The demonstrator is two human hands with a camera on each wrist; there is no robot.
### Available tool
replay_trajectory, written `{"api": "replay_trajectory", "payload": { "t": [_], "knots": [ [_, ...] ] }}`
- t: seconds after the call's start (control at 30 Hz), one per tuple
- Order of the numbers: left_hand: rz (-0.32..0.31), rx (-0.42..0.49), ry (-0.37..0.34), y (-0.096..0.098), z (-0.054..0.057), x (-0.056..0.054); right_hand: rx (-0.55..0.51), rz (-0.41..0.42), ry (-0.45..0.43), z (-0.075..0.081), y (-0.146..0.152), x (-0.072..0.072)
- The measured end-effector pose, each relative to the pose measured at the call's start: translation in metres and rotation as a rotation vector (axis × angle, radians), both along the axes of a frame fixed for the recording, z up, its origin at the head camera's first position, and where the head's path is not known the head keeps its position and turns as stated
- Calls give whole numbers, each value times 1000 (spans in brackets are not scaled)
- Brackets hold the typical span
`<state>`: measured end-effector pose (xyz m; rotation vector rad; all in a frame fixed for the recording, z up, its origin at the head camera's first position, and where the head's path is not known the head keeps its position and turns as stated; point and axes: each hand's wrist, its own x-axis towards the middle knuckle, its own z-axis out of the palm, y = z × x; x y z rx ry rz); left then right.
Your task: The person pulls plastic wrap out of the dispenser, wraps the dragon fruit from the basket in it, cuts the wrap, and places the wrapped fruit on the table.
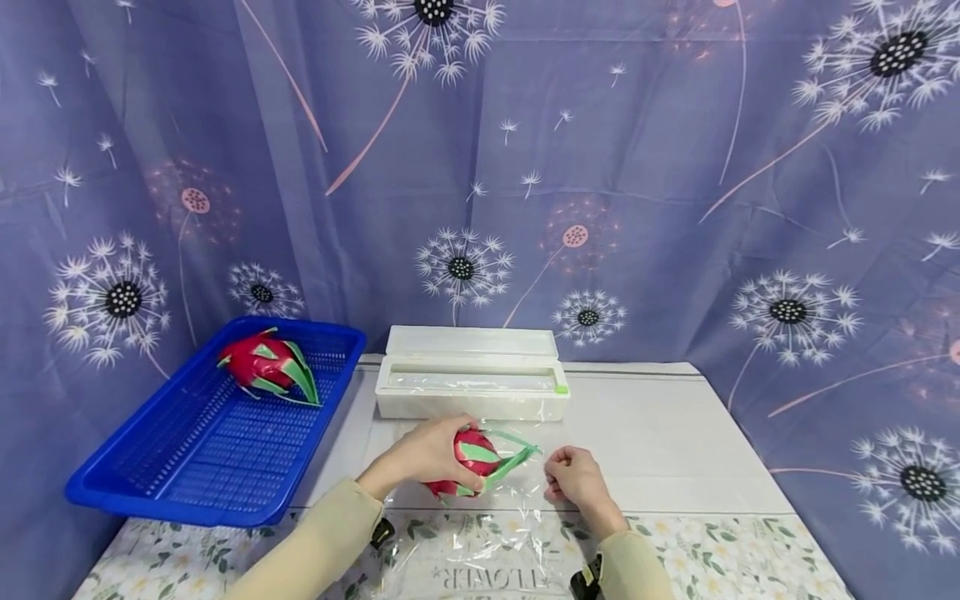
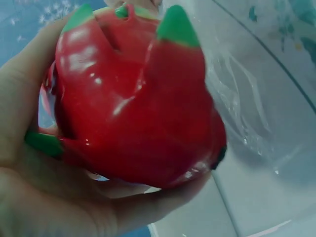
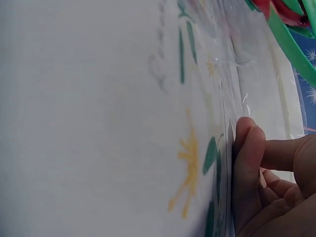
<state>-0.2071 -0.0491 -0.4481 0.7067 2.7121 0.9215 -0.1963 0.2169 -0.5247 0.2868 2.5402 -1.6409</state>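
My left hand (image 1: 429, 451) grips a red dragon fruit (image 1: 477, 454) with green-tipped scales, holding it over a sheet of clear plastic wrap (image 1: 487, 527). Up close in the left wrist view, the fruit's glossy skin (image 2: 133, 108) sits between thumb and curled fingers. At the right edge of the wrap, my right hand (image 1: 579, 477) pinches the film between thumb and fingertips, its other fingers curled. Behind both hands stands a white wrap dispenser box (image 1: 472, 407), lid raised, with the sheet stretching from its front towards me.
A blue plastic basket (image 1: 180, 510) stands at the left with another dragon fruit (image 1: 266, 364) inside. White and floral covering (image 1: 675, 450) lies over the table. A purple dandelion-print curtain (image 1: 645, 167) hangs behind and at both sides.
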Motion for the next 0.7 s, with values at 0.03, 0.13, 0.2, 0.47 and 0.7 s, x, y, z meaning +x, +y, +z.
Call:
{"api": "replay_trajectory", "payload": {
  "t": [0.03,0.13,0.2,0.47,0.7],
  "knots": [
    [-8,-8,-1,0,-1,2,1,2,-4,-1,0,0],
    [-24,-27,21,1,-3,5,8,2,-9,-1,-1,-1],
    [-20,-35,26,1,-4,5,12,1,-16,-2,-3,-1],
    [-10,-56,23,0,-9,2,14,10,-24,-1,-5,-1],
    [-27,-9,-111,-3,-10,-6,4,-1,-14,0,-4,-1]
  ]
}}
